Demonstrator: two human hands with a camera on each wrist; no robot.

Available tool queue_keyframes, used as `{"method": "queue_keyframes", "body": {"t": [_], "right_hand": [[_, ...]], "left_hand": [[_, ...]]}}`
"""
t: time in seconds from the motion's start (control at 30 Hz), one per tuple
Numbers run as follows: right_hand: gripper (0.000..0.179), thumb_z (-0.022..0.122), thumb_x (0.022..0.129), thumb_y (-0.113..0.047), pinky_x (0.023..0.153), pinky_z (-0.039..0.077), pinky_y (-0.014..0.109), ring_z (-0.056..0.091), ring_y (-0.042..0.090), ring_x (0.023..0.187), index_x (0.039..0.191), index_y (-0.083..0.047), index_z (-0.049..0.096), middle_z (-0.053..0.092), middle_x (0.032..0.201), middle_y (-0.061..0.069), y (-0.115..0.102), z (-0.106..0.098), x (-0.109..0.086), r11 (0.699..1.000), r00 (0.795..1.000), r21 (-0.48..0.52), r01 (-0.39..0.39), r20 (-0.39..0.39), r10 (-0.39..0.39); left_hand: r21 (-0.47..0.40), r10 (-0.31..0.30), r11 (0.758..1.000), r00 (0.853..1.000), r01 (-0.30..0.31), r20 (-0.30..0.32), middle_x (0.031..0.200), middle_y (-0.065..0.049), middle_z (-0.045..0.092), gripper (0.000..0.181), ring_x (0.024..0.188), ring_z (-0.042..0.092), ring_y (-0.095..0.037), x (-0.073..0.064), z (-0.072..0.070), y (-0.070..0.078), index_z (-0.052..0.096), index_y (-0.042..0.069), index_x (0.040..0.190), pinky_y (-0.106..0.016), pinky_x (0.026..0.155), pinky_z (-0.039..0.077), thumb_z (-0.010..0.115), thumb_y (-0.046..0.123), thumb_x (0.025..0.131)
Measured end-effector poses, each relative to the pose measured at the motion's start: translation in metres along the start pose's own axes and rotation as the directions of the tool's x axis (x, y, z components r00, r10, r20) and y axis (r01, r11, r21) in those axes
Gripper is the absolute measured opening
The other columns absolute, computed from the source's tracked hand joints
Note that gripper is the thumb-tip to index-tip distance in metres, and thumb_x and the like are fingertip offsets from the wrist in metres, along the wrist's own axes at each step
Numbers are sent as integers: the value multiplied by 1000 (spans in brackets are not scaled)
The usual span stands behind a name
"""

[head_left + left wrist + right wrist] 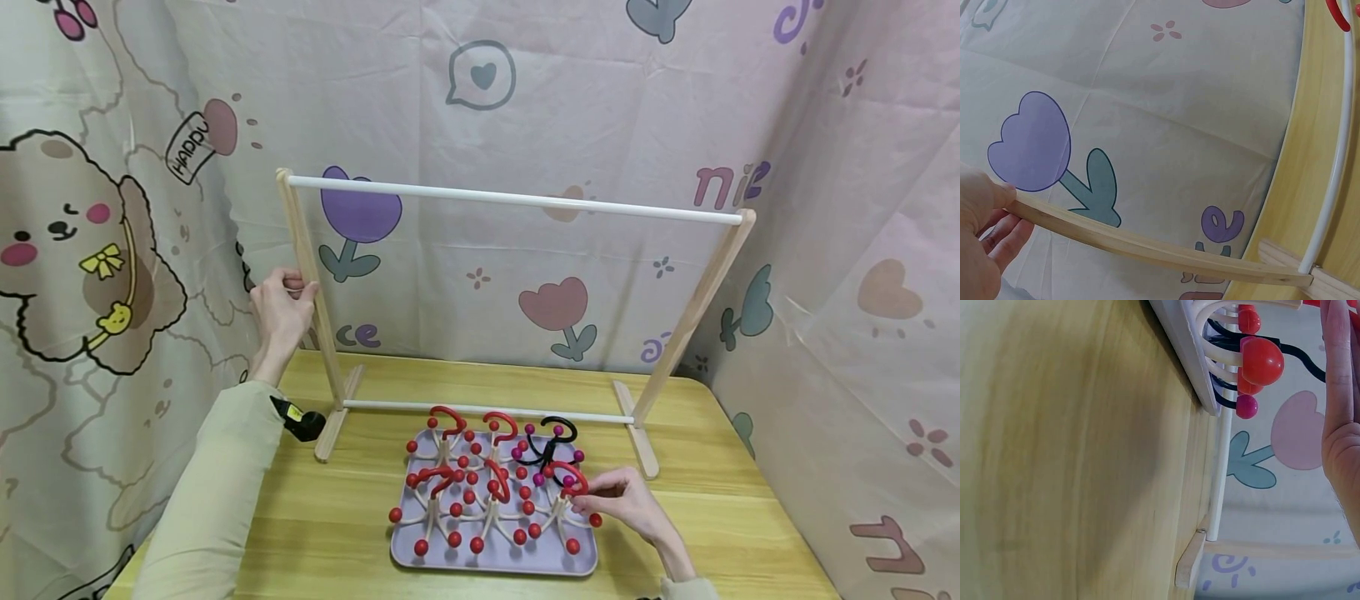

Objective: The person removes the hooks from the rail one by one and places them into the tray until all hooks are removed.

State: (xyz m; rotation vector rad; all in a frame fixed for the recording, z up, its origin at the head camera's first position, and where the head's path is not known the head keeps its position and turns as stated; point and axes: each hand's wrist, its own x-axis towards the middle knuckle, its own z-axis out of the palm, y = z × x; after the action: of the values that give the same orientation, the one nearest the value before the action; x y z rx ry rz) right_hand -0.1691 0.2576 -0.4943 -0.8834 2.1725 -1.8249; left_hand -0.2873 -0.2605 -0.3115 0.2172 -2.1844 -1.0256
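Note:
My left hand (pixel 285 312) grips the left wooden upright (pixel 322 333) of a rack partway up. In the left wrist view, the thumb lies over the upright (pixel 1116 240) and the fingers below it. My right hand (pixel 628 500) pinches the red hook of the front-right hanger (pixel 561 510), a cream piece with several curved prongs tipped with red balls. That hanger stands on a lilac tray (pixel 495 569). Beside it are several like hangers, among them a front-middle one (pixel 492 521), and a black hanger (pixel 550 451) with magenta balls behind.
Behind the tray stands the rack, with a white top bar (pixel 517 198), a lower white bar (pixel 480 408) and a right upright (pixel 693 312). Its feet rest on a wooden table (pixel 697 533). Printed curtains (pixel 480 275) hang close behind and at both sides.

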Motion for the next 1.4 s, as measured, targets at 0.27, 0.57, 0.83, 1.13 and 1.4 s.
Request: {"method": "queue_keyframes", "body": {"t": [0.27,0.57,0.83,1.13,1.4], "right_hand": [[13,69,89,4,59,58,29,73,7,73,97,12,73,75,84,25,-1,0,0,1000,1000,-7,-27,-8,27],[14,70,89,3,60,58,27,73,7,74,98,12,73,79,85,7,0,-2,-2,998,998,-6,-62,-17,61],[14,70,89,2,61,58,28,74,8,75,98,12,73,80,86,2,1,-2,-3,998,998,-10,-65,-20,65],[16,70,89,1,62,59,28,74,8,75,100,12,73,79,86,12,0,-2,-1,996,996,-11,-89,-24,89],[31,69,89,2,71,60,26,73,4,79,112,21,62,78,92,12,-1,-10,-2,995,994,-20,-98,46,99]], "left_hand": [[4,19,1000,1000,-19,-13,107,-25,72,28,90,67,-32,0,1,-1,65,-7,115,-22,73,39,66,14,96],[5,22,1000,1000,-22,-13,108,-27,72,29,94,69,-39,0,3,1,64,-7,115,-34,79,44,66,14,96],[0,23,1000,1000,-23,-11,109,-28,72,30,95,70,-40,0,4,1,64,-8,116,-34,80,44,66,15,96],[-10,15,1000,1000,-15,-8,109,-27,72,30,93,69,-38,0,2,0,64,-7,117,-23,74,39,66,14,96],[-71,41,997,999,-44,-34,114,-28,67,37,101,63,-38,-6,5,-8,59,-9,126,-26,84,43,65,13,96]]}}
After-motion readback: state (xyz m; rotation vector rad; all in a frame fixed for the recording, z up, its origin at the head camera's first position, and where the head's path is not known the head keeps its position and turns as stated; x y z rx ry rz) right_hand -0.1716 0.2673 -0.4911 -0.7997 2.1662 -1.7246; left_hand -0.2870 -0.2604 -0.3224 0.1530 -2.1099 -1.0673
